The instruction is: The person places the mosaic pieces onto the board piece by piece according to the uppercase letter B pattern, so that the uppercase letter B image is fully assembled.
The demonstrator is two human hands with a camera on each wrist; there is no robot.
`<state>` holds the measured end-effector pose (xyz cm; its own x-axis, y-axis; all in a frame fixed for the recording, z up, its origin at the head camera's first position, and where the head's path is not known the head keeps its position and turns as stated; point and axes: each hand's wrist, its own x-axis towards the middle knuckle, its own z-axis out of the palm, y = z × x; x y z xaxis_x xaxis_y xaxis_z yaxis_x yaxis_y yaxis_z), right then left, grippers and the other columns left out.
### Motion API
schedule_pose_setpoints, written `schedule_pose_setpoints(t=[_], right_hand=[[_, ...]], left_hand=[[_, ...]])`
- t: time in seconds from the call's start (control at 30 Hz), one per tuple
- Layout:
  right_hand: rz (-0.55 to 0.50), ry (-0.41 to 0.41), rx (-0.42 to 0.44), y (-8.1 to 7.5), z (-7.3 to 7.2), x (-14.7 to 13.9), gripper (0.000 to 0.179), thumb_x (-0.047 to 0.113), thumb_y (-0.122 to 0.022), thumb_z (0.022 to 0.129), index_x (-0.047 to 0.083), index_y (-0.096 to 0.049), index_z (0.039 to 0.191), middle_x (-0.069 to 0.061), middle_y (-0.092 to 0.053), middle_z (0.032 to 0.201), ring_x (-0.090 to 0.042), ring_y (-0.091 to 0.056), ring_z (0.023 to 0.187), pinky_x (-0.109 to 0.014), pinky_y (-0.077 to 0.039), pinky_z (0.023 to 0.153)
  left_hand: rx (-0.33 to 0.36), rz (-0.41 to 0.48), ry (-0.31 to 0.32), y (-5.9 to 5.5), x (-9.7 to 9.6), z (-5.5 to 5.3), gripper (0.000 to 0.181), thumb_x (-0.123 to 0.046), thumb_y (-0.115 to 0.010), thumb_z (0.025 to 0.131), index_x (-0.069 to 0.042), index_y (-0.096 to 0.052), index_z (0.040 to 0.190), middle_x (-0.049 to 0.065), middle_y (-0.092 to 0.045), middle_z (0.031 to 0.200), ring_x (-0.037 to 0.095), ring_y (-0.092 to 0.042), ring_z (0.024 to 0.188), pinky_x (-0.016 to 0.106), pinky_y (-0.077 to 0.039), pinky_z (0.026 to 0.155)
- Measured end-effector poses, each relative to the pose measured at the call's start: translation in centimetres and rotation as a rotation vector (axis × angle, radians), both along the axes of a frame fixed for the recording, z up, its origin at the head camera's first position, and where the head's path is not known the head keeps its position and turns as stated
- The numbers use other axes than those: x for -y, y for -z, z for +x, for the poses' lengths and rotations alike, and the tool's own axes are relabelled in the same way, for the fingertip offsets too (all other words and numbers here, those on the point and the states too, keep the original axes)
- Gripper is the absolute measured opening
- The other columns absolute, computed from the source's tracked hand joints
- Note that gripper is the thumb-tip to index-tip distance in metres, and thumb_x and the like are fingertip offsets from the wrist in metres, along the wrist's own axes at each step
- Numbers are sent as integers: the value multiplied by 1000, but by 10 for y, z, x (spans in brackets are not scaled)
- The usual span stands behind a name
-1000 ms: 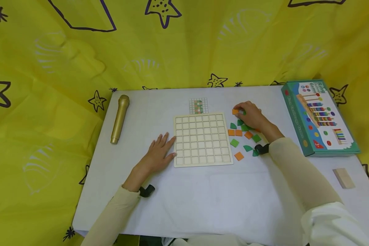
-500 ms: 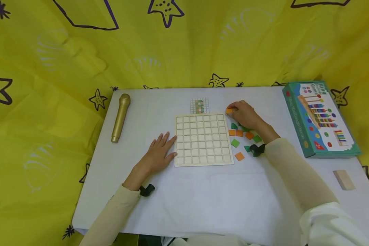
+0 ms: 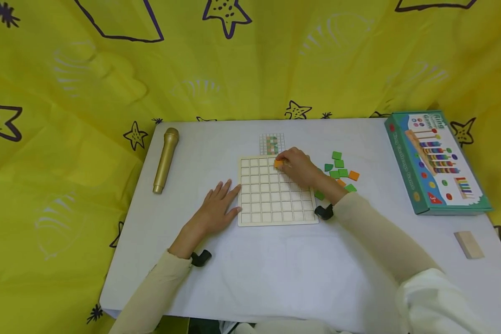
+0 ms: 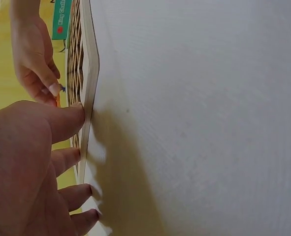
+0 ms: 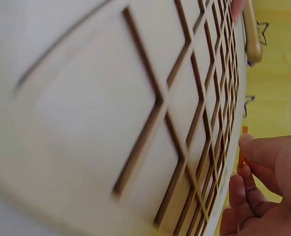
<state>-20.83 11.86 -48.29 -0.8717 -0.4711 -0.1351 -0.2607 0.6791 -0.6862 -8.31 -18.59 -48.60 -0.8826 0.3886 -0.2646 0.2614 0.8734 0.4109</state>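
Observation:
A pale wooden grid board (image 3: 267, 204) lies on the white table. Over its upper part, my right hand (image 3: 299, 167) pinches an orange square tile (image 3: 278, 163) between thumb and fingers; the right wrist view shows that tile (image 5: 243, 147) edge-on. Whether it touches the board, I cannot tell. My left hand (image 3: 213, 211) lies flat with spread fingers at the board's left edge, and in the left wrist view its thumb (image 4: 69, 120) touches the rim. Behind the board is a small pattern card (image 3: 271, 144) with orange and green squares.
Loose green tiles (image 3: 337, 156) and orange tiles (image 3: 353, 176) are scattered right of the board, some hidden by the right forearm. A gold microphone (image 3: 165, 160) lies at the left. A green game box (image 3: 438, 162) and a wooden block (image 3: 469, 245) sit at the right.
My right hand has moved left from the loose tiles to above the board, carrying the orange square tile. The left hand has stayed at the board's edge.

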Motion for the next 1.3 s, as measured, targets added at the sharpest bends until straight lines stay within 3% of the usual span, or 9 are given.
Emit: schedule_pose_setpoints(t=[0.17,0.37,0.6,0.93,1.3], right_hand=[[9,-45,-20,4,5,20,33,22,-61,109,5,-65,137,-16,-58,133,-33,-52,126,-54,-38,107],[39,-40,-74,7,8,37,30,21,-64,108,8,-66,134,-14,-60,136,-35,-53,128,-56,-38,105],[46,-34,-118,7,9,44,16,15,-65,105,10,-68,120,-12,-63,132,-36,-54,127,-57,-40,103],[77,-47,-142,3,14,48,16,15,-65,105,10,-70,120,-9,-64,126,-34,-56,119,-49,-41,92],[65,-91,-189,2,13,46,17,12,-67,104,5,-73,119,-12,-66,127,-33,-56,115,-49,-48,102]], left_hand=[[5,-1,-3,0,-1,0,70,-47,-51,110,-21,-25,170,15,-11,177,40,-6,164,64,-11,129],[4,-8,-2,2,-1,-1,70,-48,-50,110,-22,-25,170,15,-11,177,40,-6,164,64,-11,129],[-12,1,6,4,0,-1,70,-47,-51,110,-22,-25,170,15,-12,177,41,-7,163,64,-12,129],[-17,0,3,5,1,-2,69,-47,-51,110,-21,-26,170,16,-13,177,41,-8,163,64,-12,129],[-13,-1,2,4,1,-1,70,-47,-52,110,-21,-27,169,16,-13,177,41,-8,163,64,-13,129]])
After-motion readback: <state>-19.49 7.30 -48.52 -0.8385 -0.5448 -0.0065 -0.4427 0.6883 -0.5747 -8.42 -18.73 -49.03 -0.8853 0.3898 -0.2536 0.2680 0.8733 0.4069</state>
